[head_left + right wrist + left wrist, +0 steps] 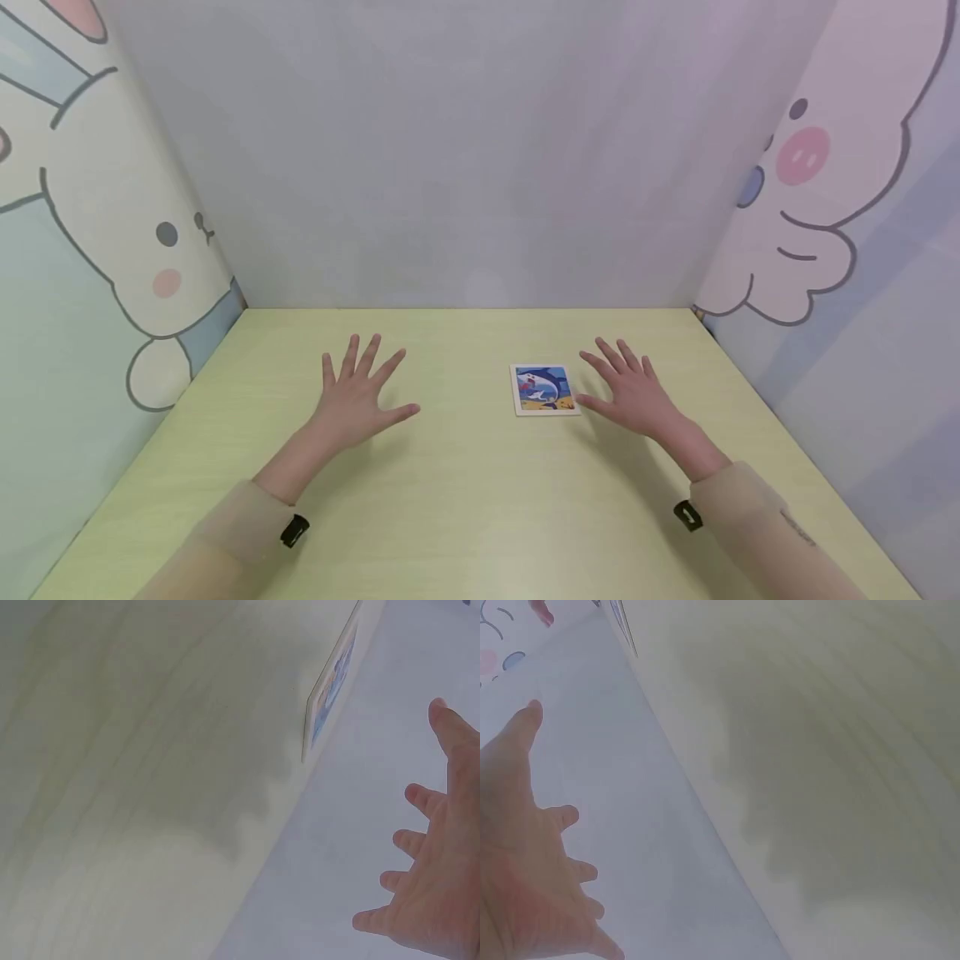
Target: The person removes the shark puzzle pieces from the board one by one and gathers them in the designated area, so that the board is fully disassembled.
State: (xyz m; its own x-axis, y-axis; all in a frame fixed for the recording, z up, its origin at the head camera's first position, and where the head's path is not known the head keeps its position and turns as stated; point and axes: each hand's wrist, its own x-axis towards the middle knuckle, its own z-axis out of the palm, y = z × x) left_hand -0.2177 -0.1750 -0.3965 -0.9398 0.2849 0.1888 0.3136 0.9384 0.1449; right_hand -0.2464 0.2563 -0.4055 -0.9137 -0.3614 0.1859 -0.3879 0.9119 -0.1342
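A square picture puzzle (545,390) with a white border lies flat on the table, right of the middle in the head view. Its picture shows a blue and white dolphin-like sea animal over a yellow seabed. My right hand (632,390) hovers beside it with fingers spread, the thumb tip close to its right edge. In the right wrist view, the puzzle (330,694) appears at a slant, beyond the hand's shadow. On the left, my left hand (356,408) is held above the table, fingers spread and holding nothing. Its palm side (532,877) shows in the left wrist view.
The pale yellow-green table (450,500) reaches back to a plain grey-white wall (465,167). Side panels carry a cartoon rabbit (135,217) on the left and a cartoon pig (840,167) on the right. Each light sleeve has a small black piece at the cuff.
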